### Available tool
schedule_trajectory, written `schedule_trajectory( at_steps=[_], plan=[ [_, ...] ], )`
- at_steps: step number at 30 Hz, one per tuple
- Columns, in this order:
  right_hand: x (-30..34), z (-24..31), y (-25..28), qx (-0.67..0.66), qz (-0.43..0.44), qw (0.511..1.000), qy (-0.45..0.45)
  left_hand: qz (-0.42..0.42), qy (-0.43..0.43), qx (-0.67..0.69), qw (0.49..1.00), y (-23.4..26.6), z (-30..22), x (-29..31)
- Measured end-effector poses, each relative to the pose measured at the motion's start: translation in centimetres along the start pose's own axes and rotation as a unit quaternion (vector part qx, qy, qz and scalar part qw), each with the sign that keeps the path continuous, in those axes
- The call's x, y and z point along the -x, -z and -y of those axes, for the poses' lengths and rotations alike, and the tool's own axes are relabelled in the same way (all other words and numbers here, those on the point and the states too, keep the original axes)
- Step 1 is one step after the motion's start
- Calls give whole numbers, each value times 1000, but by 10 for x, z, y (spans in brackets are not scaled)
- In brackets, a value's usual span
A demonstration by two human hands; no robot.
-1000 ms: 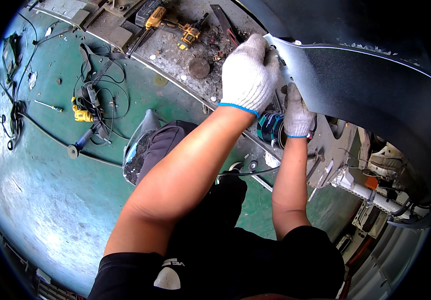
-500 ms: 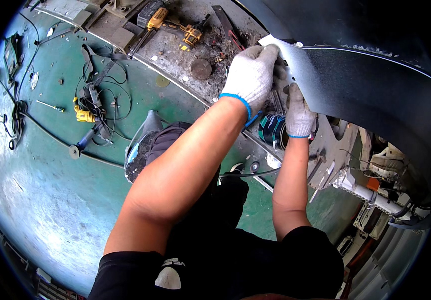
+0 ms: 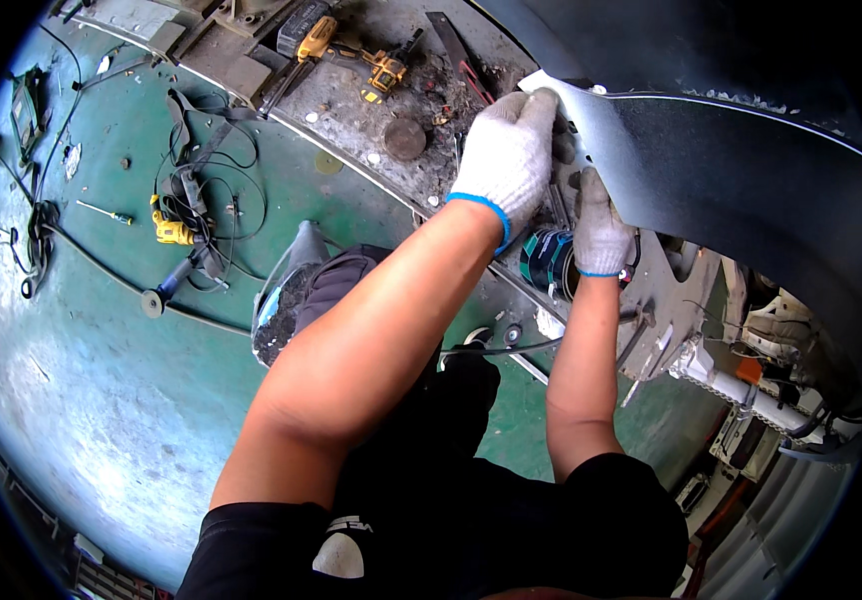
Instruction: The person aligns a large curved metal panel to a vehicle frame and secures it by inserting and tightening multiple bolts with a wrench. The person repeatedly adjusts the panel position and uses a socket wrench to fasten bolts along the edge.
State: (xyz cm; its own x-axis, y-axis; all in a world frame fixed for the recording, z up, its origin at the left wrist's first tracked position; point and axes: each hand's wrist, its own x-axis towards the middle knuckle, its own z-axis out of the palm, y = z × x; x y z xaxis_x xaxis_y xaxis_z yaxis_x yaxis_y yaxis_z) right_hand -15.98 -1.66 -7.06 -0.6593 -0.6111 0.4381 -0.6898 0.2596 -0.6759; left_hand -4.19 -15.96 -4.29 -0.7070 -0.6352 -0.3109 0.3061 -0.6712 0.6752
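Note:
A dark car body panel (image 3: 711, 160), with a pale edge and small holes along it, fills the upper right. My left hand (image 3: 511, 150), in a white knit glove with a blue cuff, is closed on the panel's upper left edge, its fingertips partly hidden. Lower on that same edge, my right hand (image 3: 601, 230) is closed in a similar, dirtier glove, the fingers pointing up against the panel. What lies behind the panel edge cannot be seen. A dark can with green markings (image 3: 546, 260) stands just left of my right wrist.
A dirty metal platform (image 3: 331, 120) holds a yellow cordless tool (image 3: 386, 70), a round metal disc (image 3: 405, 139) and a flat bar (image 3: 451, 48). On the green floor lie a yellow corded tool (image 3: 173, 228), an angle grinder (image 3: 163, 290), a screwdriver (image 3: 106, 212) and loose cables.
Both hands keep hold of the panel edge. My left hand and wrist have shifted very slightly; the view has moved a little too.

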Motion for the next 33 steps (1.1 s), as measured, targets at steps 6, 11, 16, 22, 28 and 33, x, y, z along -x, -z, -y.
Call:
schedule_trajectory(
  at_steps=[6, 11, 16, 22, 28, 33],
  plan=[
    [0, 6, 1, -18, -11, 997, -81, -111, -152, -206, 960, -4, 9, 0],
    [0, 12, -2, 38, -15, 998, -40, -35, 2, 12, 999, 0, 6, -3],
    [0, 0, 1, -3, -17, 996, -93, -115, -147, -214, 959, -3, 2, -1],
    [-6, -1, 9, 57, 38, 993, -96, -77, -62, -171, 980, 3, 4, 5],
    [21, -25, 24, -52, 119, 978, -165, -20, 100, -246, 964, -12, 38, 17],
    [26, 25, 40, -303, 131, 848, -415, 111, -70, -633, 763, -33, 36, 36]
  ],
)
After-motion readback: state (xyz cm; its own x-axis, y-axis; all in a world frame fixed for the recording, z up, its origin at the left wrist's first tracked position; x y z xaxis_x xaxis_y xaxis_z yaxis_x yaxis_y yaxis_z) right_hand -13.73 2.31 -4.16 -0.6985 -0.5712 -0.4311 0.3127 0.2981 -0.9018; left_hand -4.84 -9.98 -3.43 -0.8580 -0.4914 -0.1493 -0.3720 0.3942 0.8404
